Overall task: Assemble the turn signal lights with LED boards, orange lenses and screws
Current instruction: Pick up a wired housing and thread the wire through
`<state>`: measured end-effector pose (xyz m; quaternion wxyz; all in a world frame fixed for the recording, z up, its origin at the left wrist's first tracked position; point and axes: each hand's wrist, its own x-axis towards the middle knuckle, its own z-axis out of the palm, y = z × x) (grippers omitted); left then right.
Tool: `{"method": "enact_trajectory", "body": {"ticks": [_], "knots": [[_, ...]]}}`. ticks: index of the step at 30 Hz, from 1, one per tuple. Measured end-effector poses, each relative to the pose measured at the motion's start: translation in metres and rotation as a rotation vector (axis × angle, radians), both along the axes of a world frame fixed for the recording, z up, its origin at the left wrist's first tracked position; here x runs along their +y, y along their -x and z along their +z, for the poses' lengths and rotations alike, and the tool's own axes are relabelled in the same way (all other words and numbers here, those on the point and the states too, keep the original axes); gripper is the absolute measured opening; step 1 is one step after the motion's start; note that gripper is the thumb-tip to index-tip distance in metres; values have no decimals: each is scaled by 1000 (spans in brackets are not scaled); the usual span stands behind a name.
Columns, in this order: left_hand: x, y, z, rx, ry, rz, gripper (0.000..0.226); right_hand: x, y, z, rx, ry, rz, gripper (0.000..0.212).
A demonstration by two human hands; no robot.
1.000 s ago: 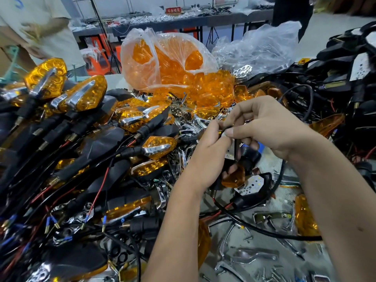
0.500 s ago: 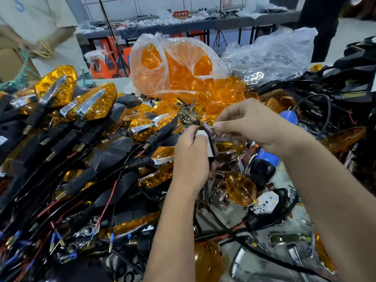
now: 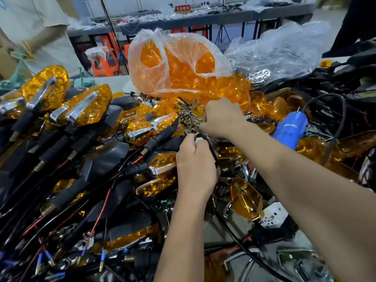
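Head view of a turn-signal assembly station. The left hand point(image 3: 196, 169) is curled around a black turn signal housing point(image 3: 211, 147), of which only the upper edge and a white patch, probably the LED board, show above the fingers; a black lead point(image 3: 234, 235) trails from it toward the viewer. Just beyond the housing, the right hand point(image 3: 220, 119) reaches with fingers bent into a heap of chrome reflector parts point(image 3: 188, 119); whether it already pinches one cannot be told.

Beyond the housing lies a clear bag of orange lenses point(image 3: 179, 64), with loose lenses spilled at its mouth. To the right of the housing lies a blue electric screwdriver point(image 3: 291, 127). To its left, finished turn signals point(image 3: 87, 108) with chrome trim are stacked stem-down across the worktop. Nearer the viewer than the housing, a single orange lens point(image 3: 246, 198) and a bare LED board point(image 3: 274, 217) lie side by side.

Handling, as judged: the housing appears a light, rigid plastic shell, best held around its body as here, with the open face up and the lead left slack. The lenses look thin, glossy and brittle; they should be taken by the edges, since the faces would slip and mark. The small chrome parts seem tangled, and are likely to lift in clumps.
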<state>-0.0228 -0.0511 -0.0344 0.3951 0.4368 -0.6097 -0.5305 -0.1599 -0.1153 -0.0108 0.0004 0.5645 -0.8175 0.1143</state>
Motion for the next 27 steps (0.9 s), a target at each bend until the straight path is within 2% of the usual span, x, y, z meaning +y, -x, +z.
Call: {"method": "enact_trajectory", "body": {"ticks": [2, 5, 7, 9, 12, 15, 18, 22, 27], "knots": [[-2, -1, 0, 68, -61, -14, 26, 16, 10, 3, -138, 124, -22, 31], [1, 2, 5, 276, -253, -78, 17, 52, 31, 11, -331, 371, -58, 22], [5, 7, 8, 377, -338, -126, 18, 80, 40, 15, -625, 481, -58, 21], [11, 10, 10, 417, -359, -157, 19, 110, 44, 14, -920, 506, -44, 18], [15, 10, 12, 446, -368, -183, 21, 145, 36, 8, -1092, 493, 9, 12], [23, 14, 14, 438, -385, -234, 27, 167, 28, 10, -1290, 505, 81, 22], [30, 21, 14, 415, -377, -248, 20, 176, 27, 12, -1355, 464, 159, 29], [28, 22, 10, 346, -292, -229, 21, 177, 21, 10, -1221, 366, 242, 32], [27, 18, 10, 349, -235, -302, 42, 170, 12, 7, -1187, 445, 225, 30]]}}
